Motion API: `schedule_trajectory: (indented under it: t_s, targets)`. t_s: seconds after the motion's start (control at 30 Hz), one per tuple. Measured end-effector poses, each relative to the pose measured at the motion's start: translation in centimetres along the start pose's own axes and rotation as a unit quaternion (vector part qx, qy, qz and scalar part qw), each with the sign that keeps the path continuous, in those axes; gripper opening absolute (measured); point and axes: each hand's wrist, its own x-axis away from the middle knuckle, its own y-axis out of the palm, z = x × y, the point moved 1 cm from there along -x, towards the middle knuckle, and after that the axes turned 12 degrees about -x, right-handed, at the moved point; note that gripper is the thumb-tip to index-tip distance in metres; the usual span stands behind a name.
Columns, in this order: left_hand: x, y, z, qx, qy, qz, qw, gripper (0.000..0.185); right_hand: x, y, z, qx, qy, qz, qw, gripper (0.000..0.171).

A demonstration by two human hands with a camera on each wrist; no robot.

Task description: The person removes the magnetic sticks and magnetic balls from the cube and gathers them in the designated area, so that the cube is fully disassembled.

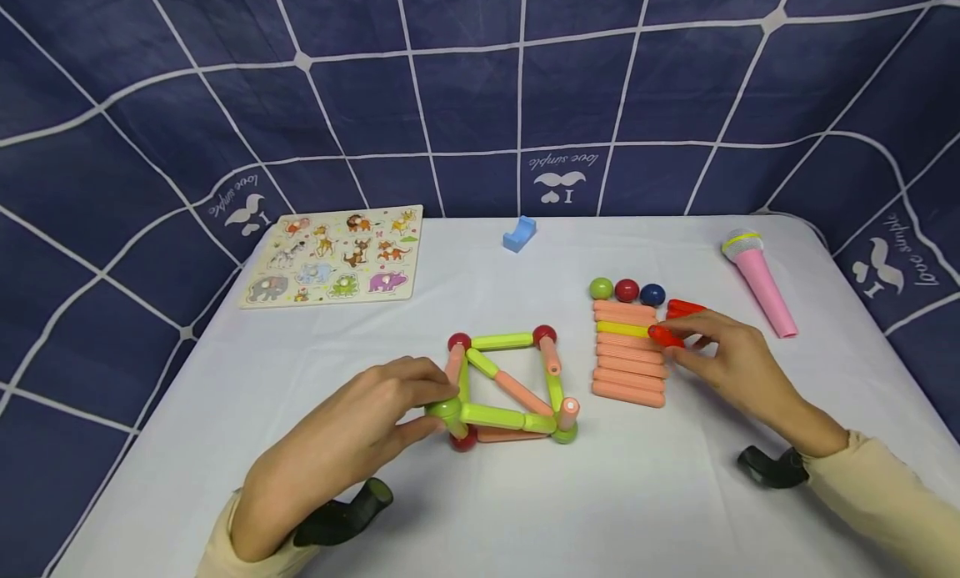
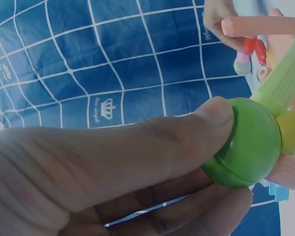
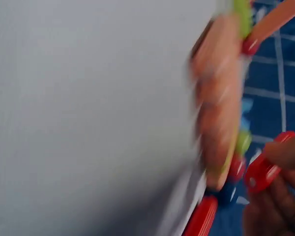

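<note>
My right hand [image 1: 723, 357] is pinching a red stick [image 1: 666, 337], lying left-right beside the stack [image 1: 630, 354]. My left hand [image 1: 375, 415] is gripping the frame's green ball [image 1: 444, 409].

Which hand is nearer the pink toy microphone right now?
Right. The right hand pinches a red stick beside the stick row, left of the pink microphone. The left hand grips the green ball on the frame, far across the table.

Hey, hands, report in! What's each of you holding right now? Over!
Left hand pinching green ball at frame corner. Right hand gripping red stick beside stick pile. Nothing blocking between.
</note>
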Motion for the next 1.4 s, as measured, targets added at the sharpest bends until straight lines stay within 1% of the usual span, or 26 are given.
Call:
schedule_trajectory:
  t_s: [0.1,0.23,0.5,0.63,0.77,0.9,1.07,1.13,1.23,1.33,1.4]
  targets:
    - [0.1,0.1,0.0,0.001,0.001,0.005,1.0,0.029,-0.1,-0.5,1.4,0.062,0.007,0.014,0.998,0.036]
    - [0.1,0.2,0.0,0.003,-0.001,0.007,1.0,0.028,-0.2,-0.9,2.3,0.097,0.035,0.012,0.995,0.033]
    - [0.2,0.2,0.1,0.002,-0.002,0.004,1.0,0.029,-0.6,-0.9,2.6,0.116,0.043,0.002,0.992,0.027]
    - [0.2,0.2,0.1,0.003,0.0,0.006,1.0,0.029,-0.7,-0.9,2.7,0.121,0.035,-0.001,0.992,0.018]
    - [0.2,0.2,0.1,0.01,-0.003,0.002,0.9999,0.031,-0.8,-0.9,2.9,0.124,0.029,-0.014,0.992,0.014]
    - [0.1,0.1,0.1,0.014,-0.004,-0.004,0.9999,0.031,-0.7,-0.9,3.0,0.123,0.018,-0.03,0.992,0.014]
    - [0.1,0.3,0.2,0.007,0.001,0.004,1.0,0.028,-0.4,-1.0,2.9,0.126,0.01,-0.04,0.991,0.017]
    - [0.0,0.3,0.2,0.005,0.002,0.008,1.0,0.027,-0.3,-0.9,2.6,0.119,0.013,-0.039,0.992,0.02]
    - [0.0,0.3,0.1,0.003,0.003,0.011,0.9999,0.028,-0.1,-0.7,1.5,0.094,0.013,-0.031,0.995,0.028]
    - [0.0,0.3,0.1,0.0,0.003,0.014,0.9999,0.028,0.0,0.0,-0.3,0.047,0.014,-0.029,0.998,0.036]
    - [0.0,0.3,0.0,-0.002,0.003,0.014,0.9999,0.028,0.2,0.7,-1.7,0.005,0.022,-0.044,0.999,0.04]
